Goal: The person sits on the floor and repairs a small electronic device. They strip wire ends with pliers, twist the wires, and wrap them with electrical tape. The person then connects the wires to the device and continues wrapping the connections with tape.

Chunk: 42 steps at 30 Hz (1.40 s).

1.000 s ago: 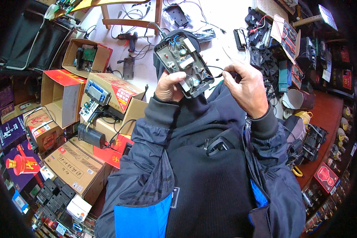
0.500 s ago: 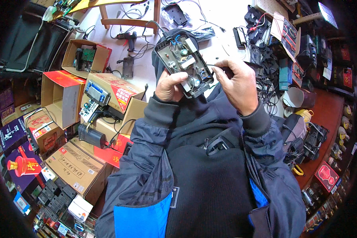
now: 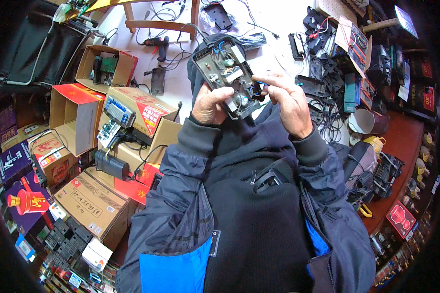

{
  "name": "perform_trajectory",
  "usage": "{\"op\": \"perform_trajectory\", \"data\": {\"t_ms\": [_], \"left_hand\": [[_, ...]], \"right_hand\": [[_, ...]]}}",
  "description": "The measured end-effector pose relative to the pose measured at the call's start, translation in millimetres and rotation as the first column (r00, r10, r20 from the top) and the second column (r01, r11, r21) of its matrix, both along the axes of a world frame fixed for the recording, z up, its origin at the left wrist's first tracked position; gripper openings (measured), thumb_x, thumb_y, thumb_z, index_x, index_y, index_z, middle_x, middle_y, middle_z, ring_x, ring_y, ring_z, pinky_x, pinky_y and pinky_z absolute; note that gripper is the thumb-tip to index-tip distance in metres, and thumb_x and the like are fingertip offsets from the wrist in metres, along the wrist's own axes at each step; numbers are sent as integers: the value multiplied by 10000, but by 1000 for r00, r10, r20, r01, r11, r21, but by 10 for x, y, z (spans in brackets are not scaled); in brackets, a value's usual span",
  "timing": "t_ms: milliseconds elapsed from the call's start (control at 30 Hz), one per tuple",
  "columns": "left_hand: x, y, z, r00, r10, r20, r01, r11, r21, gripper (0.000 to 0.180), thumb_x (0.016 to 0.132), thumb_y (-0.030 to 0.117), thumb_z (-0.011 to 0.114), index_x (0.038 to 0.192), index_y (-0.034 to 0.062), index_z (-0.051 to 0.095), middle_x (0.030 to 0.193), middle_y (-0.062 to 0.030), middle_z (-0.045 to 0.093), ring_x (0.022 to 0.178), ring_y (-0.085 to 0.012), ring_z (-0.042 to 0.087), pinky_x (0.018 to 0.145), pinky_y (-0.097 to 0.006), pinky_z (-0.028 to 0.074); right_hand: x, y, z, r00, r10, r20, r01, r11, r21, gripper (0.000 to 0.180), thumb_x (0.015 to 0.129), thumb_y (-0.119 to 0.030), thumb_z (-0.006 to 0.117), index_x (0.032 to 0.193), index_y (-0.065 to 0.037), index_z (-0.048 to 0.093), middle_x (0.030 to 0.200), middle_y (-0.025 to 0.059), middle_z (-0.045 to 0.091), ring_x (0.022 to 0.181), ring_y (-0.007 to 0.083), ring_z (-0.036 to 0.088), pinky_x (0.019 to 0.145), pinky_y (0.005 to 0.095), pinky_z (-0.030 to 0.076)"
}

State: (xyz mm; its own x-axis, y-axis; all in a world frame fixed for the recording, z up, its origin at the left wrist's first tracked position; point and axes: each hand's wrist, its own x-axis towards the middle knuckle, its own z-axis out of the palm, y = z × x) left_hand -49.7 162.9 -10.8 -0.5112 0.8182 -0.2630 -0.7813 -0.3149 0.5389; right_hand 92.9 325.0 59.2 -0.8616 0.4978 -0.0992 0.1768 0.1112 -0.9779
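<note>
My left hand (image 3: 211, 103) grips the lower left side of an opened black charger case (image 3: 200, 57), its thumb over the rim. Inside lies an exposed circuit board (image 3: 219, 72) with round and boxy components and blue leads at the top. At the case's lower right edge is my right hand (image 3: 287, 100). Its index finger stretches along the rim, and its other fingertips are closed around dark and blue wires (image 3: 262, 89) there. The fingers partly hide those wires. A thick black cable (image 3: 200, 33) leaves the case's top end.
Open cardboard boxes (image 3: 76, 115) stand on the left, with a circuit module (image 3: 120, 113) and a black adapter (image 3: 111, 165) on them. On the white floor lie a power drill (image 3: 159, 46) and cables. Black plastic parts (image 3: 322, 68) are heaped at right, beside a cardboard box with red leads (image 3: 349, 41).
My right hand has moved left and inward to the case's edge, its index finger now stretched over the rim. My left hand still holds the case in about the same place.
</note>
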Motion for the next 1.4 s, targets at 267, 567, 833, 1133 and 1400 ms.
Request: {"op": "perform_trajectory", "data": {"t_ms": [267, 567, 833, 1133, 1400], "left_hand": [[7, 17, 26, 1000, -2, -6, 2, 1000, 7, 684, 842, 70, 737, 1483, -10, 511, 1332, -143, 687, 1223, -285, 684, 1108, -428, 536], [8, 24, 33, 999, -24, -46, 25, 999, 27, 655, 853, 83, 733, 1466, -16, 527, 1320, -144, 694, 1199, -280, 696, 1102, -422, 540], [35, 41, 48, 997, 10, -81, -8, 1000, 20, 679, 833, 112, 730, 1465, -31, 528, 1330, -159, 693, 1213, -291, 696, 1090, -430, 549], [34, 58, 30, 993, 14, -118, -13, 1000, 8, 758, 825, 122, 726, 1516, -40, 460, 1404, -202, 634, 1274, -339, 657, 1118, -467, 535], [47, 54, 39, 995, 42, -91, -39, 998, 41, 735, 836, 105, 726, 1512, -23, 466, 1370, -189, 659, 1247, -320, 681, 1107, -459, 550]], "right_hand": [[77, -42, -158, 999, 7, -33, -14, 977, -215, 312, 1023, -40, 646, 1311, -7, 764, 1043, 24, 646, 908, 111, 559, 829, 259, 457], [80, -179, -154, 999, 0, -50, 14, 960, 281, 336, 993, -20, 621, 1301, -34, 753, 1019, 123, 610, 954, 249, 600, 856, 329, 483], [164, -148, -125, 999, 38, -22, -38, 999, 13, 377, 1014, -3, 564, 1356, -10, 721, 1036, 63, 616, 890, 133, 559, 783, 281, 462], [247, -231, -188, 983, -173, 64, 184, 931, -315, 238, 998, -65, 742, 1219, 20, 763, 974, 53, 758, 789, 76, 667, 708, 233, 554], [294, -286, -275, 981, -191, 31, 184, 874, -450, 246, 1022, -67, 718, 1247, 27, 747, 950, 66, 760, 804, 91, 694, 712, 233, 569]]}}
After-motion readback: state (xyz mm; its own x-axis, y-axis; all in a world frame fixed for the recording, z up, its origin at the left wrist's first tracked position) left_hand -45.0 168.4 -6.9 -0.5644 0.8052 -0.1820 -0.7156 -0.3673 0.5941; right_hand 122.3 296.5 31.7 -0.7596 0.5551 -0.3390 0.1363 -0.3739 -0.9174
